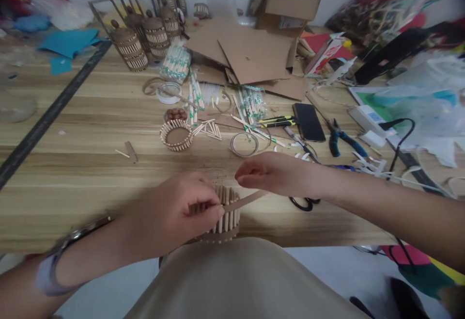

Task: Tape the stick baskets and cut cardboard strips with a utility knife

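A round basket of short wooden sticks [228, 219] stands upright at the table's front edge, with a brown band around its lower part. My left hand [181, 210] covers its left side and pinches a narrow brown strip [245, 201] between thumb and fingers against the sticks. From there the strip runs up and to the right, ending under my right hand [269, 173]. The right hand hovers above and right of the basket with its fingers curled; whether they grip the strip is hidden. Farther back sits a shorter stick ring [177, 135] with a brown base.
Loose sticks [209, 129], a tape roll [244, 144], black-handled scissors [305, 203], a phone [309, 122] and blue pliers [343, 139] lie around. Behind are cardboard sheets [250, 55] and lidded stick baskets with tall handles [129, 47]. A dark metal ruler [58, 105] lies at left.
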The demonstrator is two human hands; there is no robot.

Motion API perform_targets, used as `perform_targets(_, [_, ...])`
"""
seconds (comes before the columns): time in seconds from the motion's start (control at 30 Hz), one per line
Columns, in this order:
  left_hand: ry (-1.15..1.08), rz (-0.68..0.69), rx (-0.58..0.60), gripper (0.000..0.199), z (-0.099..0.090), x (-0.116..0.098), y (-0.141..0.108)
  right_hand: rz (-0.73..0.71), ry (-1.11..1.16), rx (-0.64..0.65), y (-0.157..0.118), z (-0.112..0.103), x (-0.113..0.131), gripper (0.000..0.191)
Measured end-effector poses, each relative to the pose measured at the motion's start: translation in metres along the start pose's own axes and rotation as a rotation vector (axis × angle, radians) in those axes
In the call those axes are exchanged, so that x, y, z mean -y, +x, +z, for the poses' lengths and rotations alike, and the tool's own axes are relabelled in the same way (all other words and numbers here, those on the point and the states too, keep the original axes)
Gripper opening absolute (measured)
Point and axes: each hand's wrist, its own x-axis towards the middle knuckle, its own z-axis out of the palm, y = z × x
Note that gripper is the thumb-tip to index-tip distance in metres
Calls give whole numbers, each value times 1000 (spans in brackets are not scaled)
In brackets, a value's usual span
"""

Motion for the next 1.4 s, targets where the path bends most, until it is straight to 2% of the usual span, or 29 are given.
perform_targets(0.1, [-17,-52,-12,36,-6,6,-5,-84,118,9,-4,1,-7,34])
perform_targets(0.17, [-47,-86,9,38,-9,11,-9,-146,165,30,-7,2,-8,29])
perform_targets(0.33, [-90,-110,55,37,-11,17,-16,-174,217,60,-3,8,-9,13])
perform_targets(0.53, [-149,-113,108,36,-9,17,-14,-321,267,87,4,14,-18,20])
perform_targets(0.7, [-161,-80,131,40,-9,17,-10,-340,284,76,3,18,-23,22])
perform_targets(0.83, [-150,-50,127,36,-7,19,-11,-338,303,70,-1,21,-23,21])
perform_targets(0.93, [-109,23,111,32,-6,19,-13,-359,256,28,-4,22,-21,21])
perform_targets(1.07, [-30,171,108,32,-4,17,-15,-455,169,-26,-5,25,-20,16])
perform_targets(1.2, [54,219,133,34,-4,16,-14,-516,110,-68,-4,28,-20,13])
perform_targets(1.4, [143,278,131,29,-3,23,-7,-522,57,-129,-5,35,-24,16])
